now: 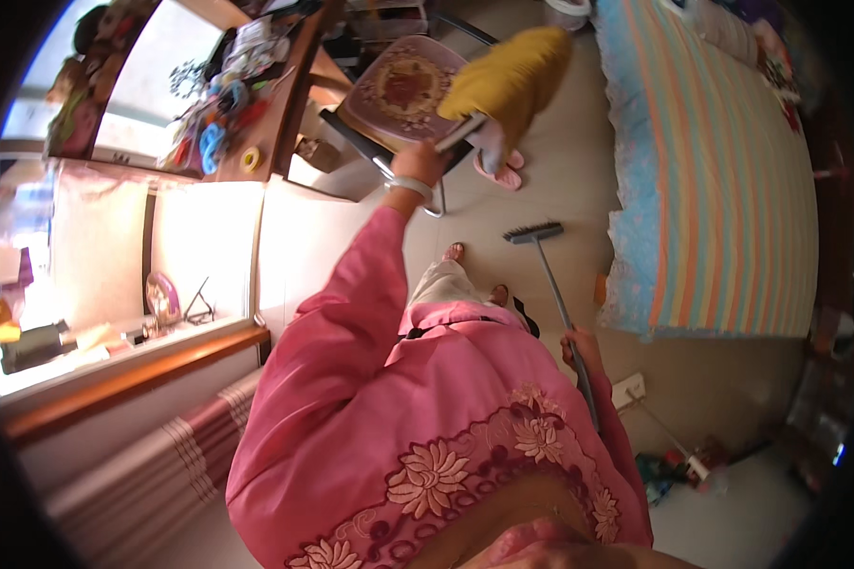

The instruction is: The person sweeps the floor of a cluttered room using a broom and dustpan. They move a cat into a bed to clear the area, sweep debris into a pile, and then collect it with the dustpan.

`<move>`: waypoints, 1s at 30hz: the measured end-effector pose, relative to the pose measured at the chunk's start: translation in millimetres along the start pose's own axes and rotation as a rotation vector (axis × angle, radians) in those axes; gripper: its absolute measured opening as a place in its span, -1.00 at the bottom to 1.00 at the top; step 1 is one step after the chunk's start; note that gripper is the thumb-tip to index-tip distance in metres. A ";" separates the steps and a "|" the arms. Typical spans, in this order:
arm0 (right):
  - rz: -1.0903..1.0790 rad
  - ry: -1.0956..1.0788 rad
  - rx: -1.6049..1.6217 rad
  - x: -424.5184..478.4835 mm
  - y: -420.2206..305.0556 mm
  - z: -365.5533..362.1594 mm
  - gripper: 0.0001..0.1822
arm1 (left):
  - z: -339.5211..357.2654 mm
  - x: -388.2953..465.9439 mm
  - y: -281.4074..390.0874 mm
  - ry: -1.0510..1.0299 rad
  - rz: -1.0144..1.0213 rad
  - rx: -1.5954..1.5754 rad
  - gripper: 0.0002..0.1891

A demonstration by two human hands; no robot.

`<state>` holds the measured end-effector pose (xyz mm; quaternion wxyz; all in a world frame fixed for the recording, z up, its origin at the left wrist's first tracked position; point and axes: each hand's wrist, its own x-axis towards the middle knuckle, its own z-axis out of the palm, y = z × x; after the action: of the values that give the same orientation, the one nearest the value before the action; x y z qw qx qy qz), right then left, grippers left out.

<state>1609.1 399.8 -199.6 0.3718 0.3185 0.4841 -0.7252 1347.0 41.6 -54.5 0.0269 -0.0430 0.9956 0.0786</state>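
My left hand (pixel 420 162), with a pale bangle at the wrist, grips the light handle of a yellow fabric duster (pixel 516 78). The duster is raised, slightly blurred, beside a chair with a patterned pink seat (pixel 409 85). My right hand (pixel 585 350) is closed around the grey pole of a floor brush (pixel 534 232). That brush's dark bristles point away from me, over the tiled floor. Pink slippers (pixel 499 172) lie on the floor below the duster, partly hidden by it.
On the left, a wooden desk (pixel 274 139) holds a heap of small items and a roll of yellow tape (pixel 251 158). A bed with a striped sheet (pixel 733 213) stands on the right. Behind my right side lie a flat mop (pixel 628 391) and a dark pile (pixel 665 475).
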 end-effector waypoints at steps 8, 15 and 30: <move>0.047 0.020 -0.143 8.2 7.5 -23.6 -0.87 | 57.6 -121.5 65.5 -0.210 0.177 -0.056 -0.63; 0.026 0.026 0.041 2.9 11.5 -14.0 -0.83 | 36.2 -185.6 5.5 -0.250 0.318 -0.092 -0.62; 0.003 0.229 0.364 -61.2 -26.1 58.1 -0.81 | -33.6 -258.3 -134.9 -0.477 0.601 0.067 -0.49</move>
<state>1612.9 366.1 -118.1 0.2518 0.4616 0.3837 -0.7591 1614.5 -75.4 -26.6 0.2348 0.2712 0.9316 0.0583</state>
